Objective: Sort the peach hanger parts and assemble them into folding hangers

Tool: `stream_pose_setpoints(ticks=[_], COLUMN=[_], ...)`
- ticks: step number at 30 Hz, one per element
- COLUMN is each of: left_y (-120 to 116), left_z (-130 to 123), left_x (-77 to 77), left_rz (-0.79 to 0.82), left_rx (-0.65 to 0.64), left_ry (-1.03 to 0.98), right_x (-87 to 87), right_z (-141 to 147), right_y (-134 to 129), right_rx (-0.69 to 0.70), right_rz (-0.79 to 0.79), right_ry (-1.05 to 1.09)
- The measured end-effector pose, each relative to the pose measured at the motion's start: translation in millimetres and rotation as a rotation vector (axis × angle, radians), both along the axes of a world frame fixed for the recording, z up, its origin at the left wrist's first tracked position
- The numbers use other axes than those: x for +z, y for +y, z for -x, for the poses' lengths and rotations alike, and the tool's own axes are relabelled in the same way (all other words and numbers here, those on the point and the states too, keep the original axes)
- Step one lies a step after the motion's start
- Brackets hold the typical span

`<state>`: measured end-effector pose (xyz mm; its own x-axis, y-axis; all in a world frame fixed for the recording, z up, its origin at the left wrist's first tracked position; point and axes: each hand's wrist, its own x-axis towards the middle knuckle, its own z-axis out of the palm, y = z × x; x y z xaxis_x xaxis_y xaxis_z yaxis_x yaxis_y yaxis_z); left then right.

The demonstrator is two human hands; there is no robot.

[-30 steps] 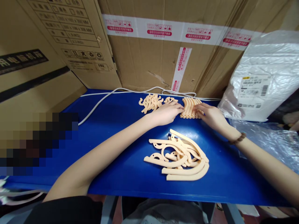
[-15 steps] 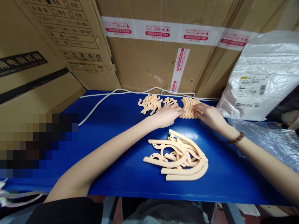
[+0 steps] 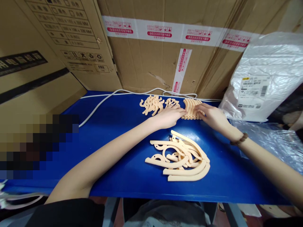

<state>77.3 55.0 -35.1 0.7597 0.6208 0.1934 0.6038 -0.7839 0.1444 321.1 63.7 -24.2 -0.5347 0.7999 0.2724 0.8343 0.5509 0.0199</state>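
A row of curved pale-wood-coloured hanger pieces (image 3: 189, 107) lies side by side at the back of the blue table. My left hand (image 3: 170, 116) rests at the row's left edge, fingers stretched out and touching it. From the other side, my right hand (image 3: 211, 117) lays loosely bent, parted fingers over the row's right end, covering part of it. Left of these is a loose heap of small S-shaped hooks (image 3: 151, 104), with a smaller cluster of similar pieces (image 3: 172, 102) partly behind my left hand. Nearer me lies a pile of larger hanger arms (image 3: 182, 157), several overlapping.
Cardboard boxes (image 3: 151, 60) stand behind and to the left of the blue table (image 3: 113, 179). A white cable (image 3: 99, 105) runs along the back. On the right are a white plastic mailer bag (image 3: 258, 75) and crumpled clear plastic (image 3: 272, 142).
Both hands stay at the row with almost no visible movement. The pieces lie as before; the whole view has shifted very slightly.
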Motion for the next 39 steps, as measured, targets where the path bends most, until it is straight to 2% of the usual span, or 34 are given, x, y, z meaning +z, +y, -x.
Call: stream_pose_setpoints(ticks=[4, 9, 12, 16, 18, 20, 22, 23, 25, 27, 29, 33, 36, 37, 39], left_y=[0.4, 10.1, 16.4, 18.9, 17.0, 13.3, 9.1, 7.1, 4.5, 3.8, 4.8, 6.7, 5.2, 4.4, 3.8], left_z=[2.6, 14.5, 22.3, 29.0, 31.9, 34.9, 37.7, 38.8, 40.5, 41.8, 43.2, 43.7, 38.5, 36.5, 34.5], left_x=[10.3, 23.7, 27.4, 35.6, 43.3, 52.5, 61.6, 65.6, 71.5, 74.5, 75.0, 72.3, 71.8, 72.4, 74.4], left_rz=[0.040, 0.040, 0.044, 0.125, 0.273, 0.561, 0.880, 0.990, 1.065, 1.023, 0.960, 0.793, 0.659, 0.618, 0.516], left_rx=[0.034, 0.037, 0.023, 0.012, 0.038, 0.095, 0.136, 0.136, 0.111, 0.099, 0.120, 0.183, 0.257, 0.272, 0.283], left_ry=[-0.022, -0.162, -0.260, -0.420, -0.533, -0.679, -0.836, -0.916, -1.053, -1.140, -1.178, -1.210, -1.154, -1.124, -1.089], right_x=[13.4, 19.7, 11.8, 6.3, 12.2, 23.6, 37.9, 45.1, 58.5, 69.8, 78.6, 85.9, 83.2, 81.8, 79.7], right_z=[23.3, 72.5, 98.4, 117.7, 119.8, 117.4, 112.5, 109.6, 103.9, 98.7, 94.4, 90.5, 90.5, 89.6, 85.1], right_y=[-37.1, -96.1, -103.3, -91.2, -83.2, -73.4, -60.8, -53.6, -39.5, -28.0, -21.1, -17.3, -12.3, -9.0, -0.6], right_rx=[0.087, 0.340, 0.413, 0.437, 0.357, 0.252, 0.201, 0.175, 0.124, 0.090, 0.061, -0.003, -0.047, -0.059, -0.047], right_rz=[-0.069, 0.058, 0.057, 0.134, 0.265, 0.363, 0.327, 0.294, 0.216, 0.124, -0.017, -0.278, -0.282, -0.244, -0.071], right_ry=[0.086, 0.056, -0.034, -0.041, 0.076, 0.295, 0.561, 0.664, 0.784, 0.783, 0.681, 0.251, 0.004, -0.027, 0.013])
